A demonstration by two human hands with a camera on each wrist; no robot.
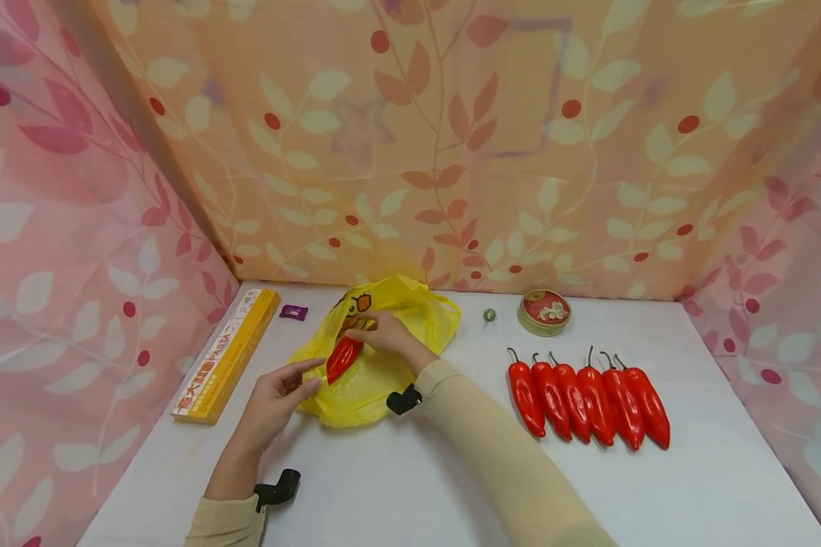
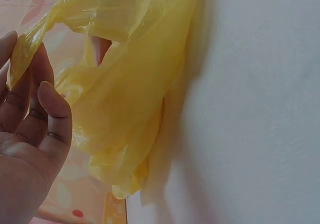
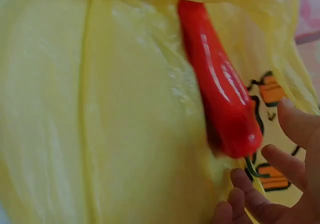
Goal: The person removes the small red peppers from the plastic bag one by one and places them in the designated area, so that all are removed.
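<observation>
A yellow plastic bag (image 1: pixel 383 357) with a duck print lies on the white table (image 1: pixel 451 486). A red pepper (image 1: pixel 343 358) lies tip-down at the bag's mouth, seen close in the right wrist view as a pepper (image 3: pixel 220 98) resting on yellow film. My right hand (image 1: pixel 383 334) is over the bag at the pepper's stem end. Its fingers (image 3: pixel 285 164) are loosely spread, a small gap away from the pepper. My left hand (image 1: pixel 280 391) pinches the bag's near-left edge, and the bag (image 2: pixel 125 93) is drawn up beside its fingers (image 2: pixel 50 114).
Several red peppers (image 1: pixel 588 395) lie in a row on the right. A round tin (image 1: pixel 544 311) and a small green ball (image 1: pixel 489 314) sit at the back. A long yellow pasta box (image 1: pixel 229 353) and a purple sweet (image 1: pixel 293 311) lie at the left. Patterned walls enclose the table.
</observation>
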